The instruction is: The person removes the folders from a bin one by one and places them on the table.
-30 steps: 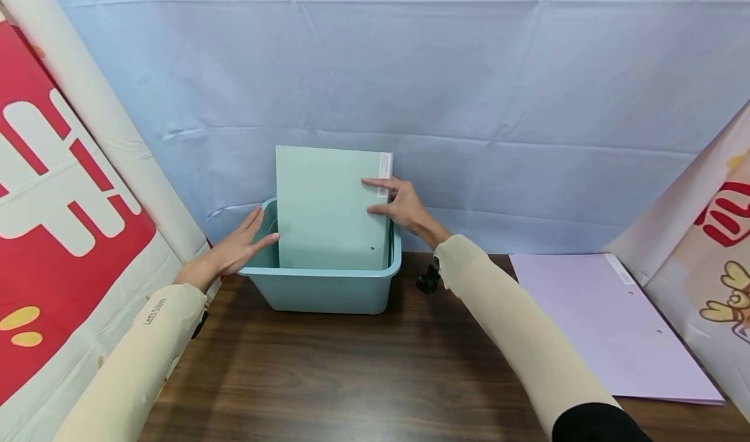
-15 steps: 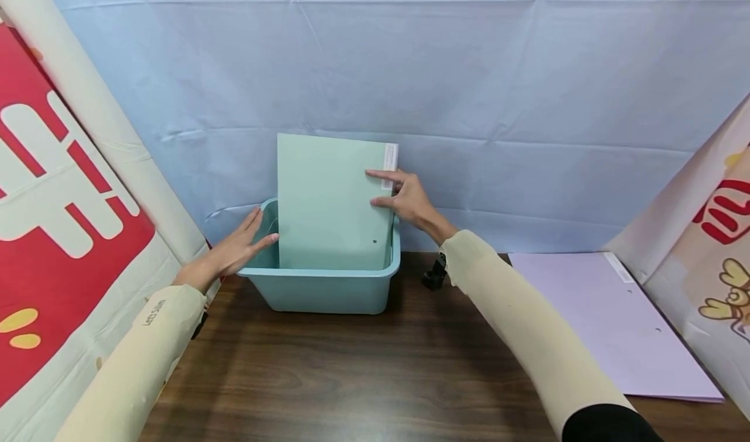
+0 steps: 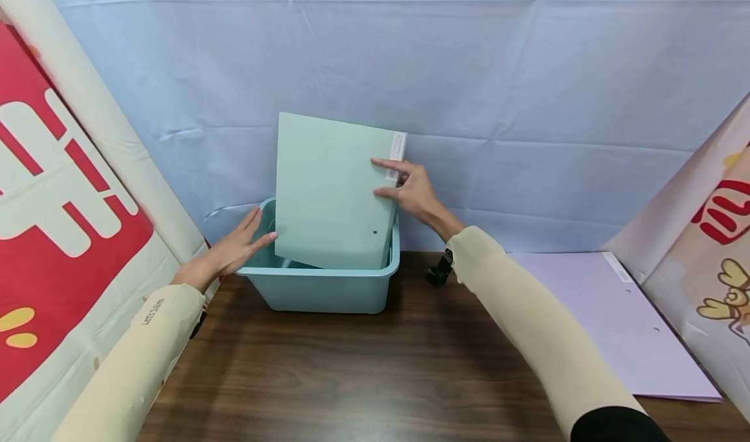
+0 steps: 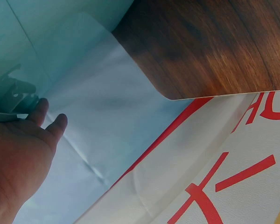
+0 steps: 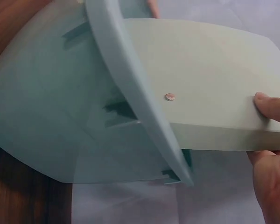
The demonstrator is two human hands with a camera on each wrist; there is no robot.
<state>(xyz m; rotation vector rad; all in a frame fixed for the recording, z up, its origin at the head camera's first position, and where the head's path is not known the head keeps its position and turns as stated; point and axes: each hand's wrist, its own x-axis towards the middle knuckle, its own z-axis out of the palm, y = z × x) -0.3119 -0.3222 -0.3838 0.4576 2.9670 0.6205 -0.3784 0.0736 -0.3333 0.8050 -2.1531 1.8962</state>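
Right grip (image 3: pixel 417 189) pinches the tilted green folder (image 3: pixel 328 188); left grip (image 3: pixel 232 248) (fingers straight) rests against the blue bin (image 3: pixel 319 293).

The left arm (image 3: pixel 131 357) and right arm (image 3: pixel 533 331), both sleeved in cream, are extended forward. The left hand (image 3: pixel 234 248) is held flat, its fingers (image 3: pixel 249 222) straight, its thumb (image 3: pixel 265 240) spread apart. The right hand (image 3: pixel 415 189) is set in a pinch, with the forefinger (image 3: pixel 392 164) extended.
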